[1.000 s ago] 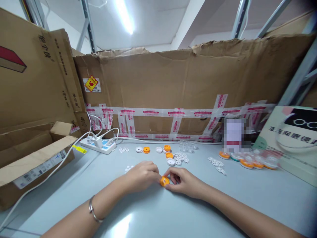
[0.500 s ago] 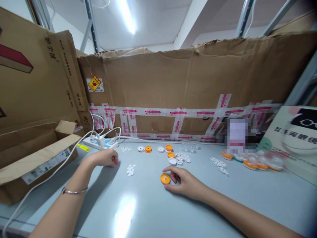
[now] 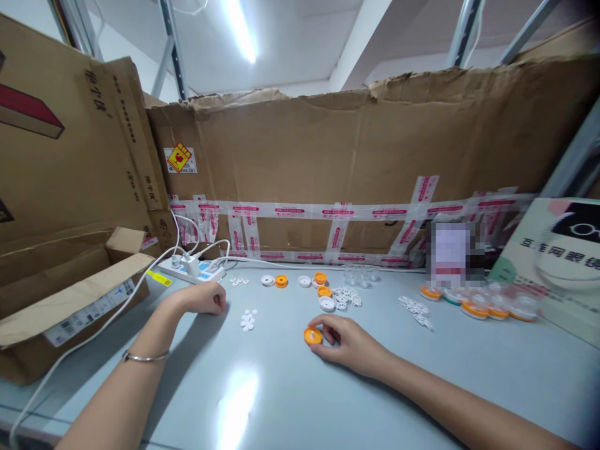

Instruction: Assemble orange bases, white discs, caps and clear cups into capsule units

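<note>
My right hand (image 3: pixel 347 340) rests on the table with thumb and forefinger at the right edge of a round orange cap (image 3: pixel 312 336), gripping it. The cap lies open side up, with a small whitish piece at its middle. My left hand (image 3: pixel 206 298) lies curled on the table to the left, nothing visible in its fingers. Between the hands is a cluster of small white discs (image 3: pixel 248 320). Beyond my right hand lie a white cap (image 3: pixel 327 304), an orange cap (image 3: pixel 324 292) and a heap of white perforated pieces (image 3: pixel 347 298).
A power strip (image 3: pixel 192 269) with white cables stands behind my left hand. An open cardboard box (image 3: pixel 84 294) is at the left. Clear domed pieces (image 3: pixel 360 275) lie at the back; several lidded orange and clear items (image 3: pixel 487 306) stand right. A cardboard wall (image 3: pixel 290 156) closes the back.
The thumb of my right hand has moved in slightly against the orange cap. My left hand stays in the same place, and the other pieces have not visibly moved.
</note>
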